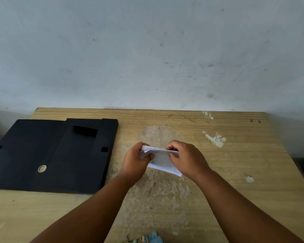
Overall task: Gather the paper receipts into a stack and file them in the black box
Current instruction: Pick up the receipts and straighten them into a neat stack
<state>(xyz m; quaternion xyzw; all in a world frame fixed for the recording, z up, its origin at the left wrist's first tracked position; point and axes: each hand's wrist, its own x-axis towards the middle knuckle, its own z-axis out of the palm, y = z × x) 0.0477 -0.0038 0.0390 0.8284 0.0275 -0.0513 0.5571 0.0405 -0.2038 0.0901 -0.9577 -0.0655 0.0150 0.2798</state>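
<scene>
Receipts: a white stack (161, 159) is held above the middle of the table (235, 172), clear of the wood, tilted with its far edge raised toward the wall.
Left hand: the left hand (135, 162) is clamped on the stack's left end, thumb on the near face and fingers curled behind.
Right hand: the right hand (186, 158) is clamped on the stack's right end, fingertips pinched over the top edge.
Grip state: both grips are closed on the paper; no loose receipts are seen elsewhere on the table.
Long axis: the stack's long side runs left to right, from one hand to the other.
Direction to the box: the black box (53, 155) lies to the left of the stack, near but not touching; the left hand is the nearer one to it.
Box condition: it lies flat on the table, its left part overhanging the table edge. Whether it is open cannot be told; a flap with a darker rectangular recess and a small round hole are seen on top.
Box contents: no paper is seen in it.
Step judged: the stack appears to be being squared; filing is not yet done.
Next move judged: a leftward carry would be needed, with the box opened if shut.
Risk judged: sheets could fan out if one grip is released.
</scene>
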